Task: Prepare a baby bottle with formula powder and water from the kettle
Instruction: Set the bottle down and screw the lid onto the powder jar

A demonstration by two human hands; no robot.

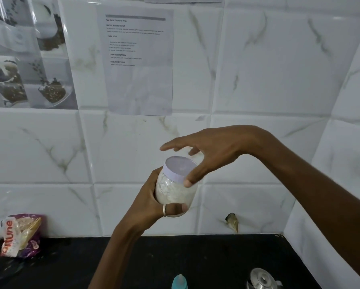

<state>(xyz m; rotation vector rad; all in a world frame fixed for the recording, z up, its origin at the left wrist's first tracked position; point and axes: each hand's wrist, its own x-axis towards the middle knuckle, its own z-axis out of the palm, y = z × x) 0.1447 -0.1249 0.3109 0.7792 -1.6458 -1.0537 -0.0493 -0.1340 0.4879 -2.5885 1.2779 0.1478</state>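
From the head view, the left hand is wrapped round the lower body of the formula jar, thumb across its near side, and holds it up in the air in front of the tiled wall, well above the black counter. The jar's long axis stands close to upright, base down in the left palm and its pale lid pointing up, tipped a little toward the viewer so that the flat top shows. The right hand comes in from the right and arches over the lid with its fingers spread and nearly straight. Its thumb tip lies against the lid's right rim, while the fingers hover past the far edge and have not closed on it. The lid therefore sits just below the right palm, and that hand looks the one placed to twist it off, probably about the upright axis. Down at the near edge of the counter stand the teal-topped baby bottle and, to its right, the steel kettle, both well below the jar.
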